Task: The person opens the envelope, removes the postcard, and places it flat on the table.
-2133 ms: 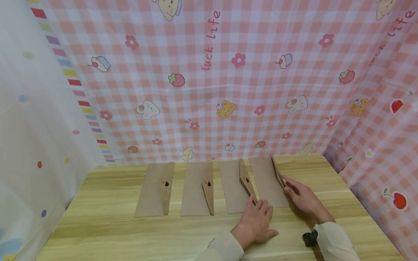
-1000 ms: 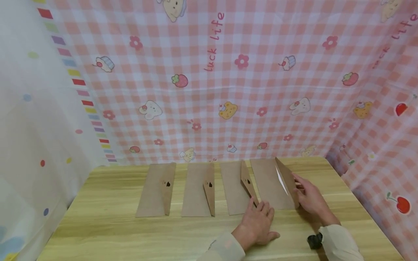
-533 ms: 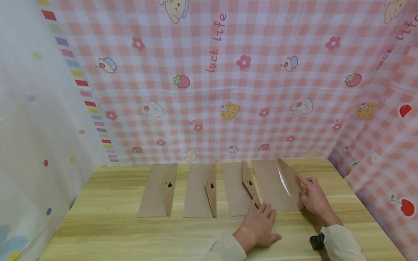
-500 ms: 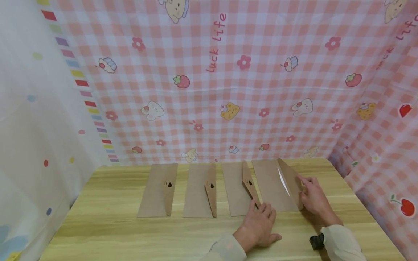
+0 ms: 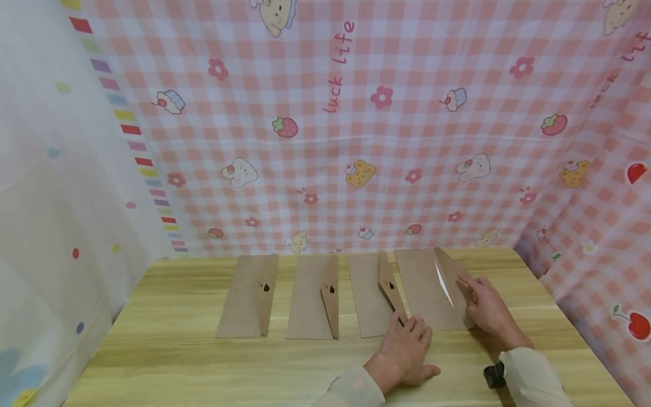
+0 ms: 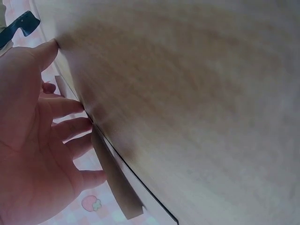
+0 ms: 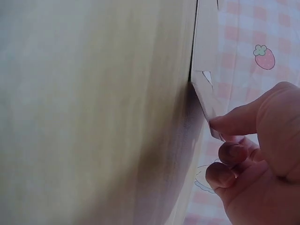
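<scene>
Pale yellow wooden table (image 5: 254, 367) | rightmost brown rectangular paper envelope (image 5: 419, 291), laid near far right corner; likely light, easily creased | left hand (image 5: 404, 350) rested, fingers spread | raised triangular flap (image 5: 450, 274) pinched by right hand (image 5: 490, 311); best held by its edge

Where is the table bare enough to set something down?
The table is bare left of the leftmost envelope and, nearer the camera, across to the left sleeve. A smaller patch lies between the right hand and the right edge. The rightmost envelope is crowded: right hand on its flap, left hand by its near left corner.
</scene>
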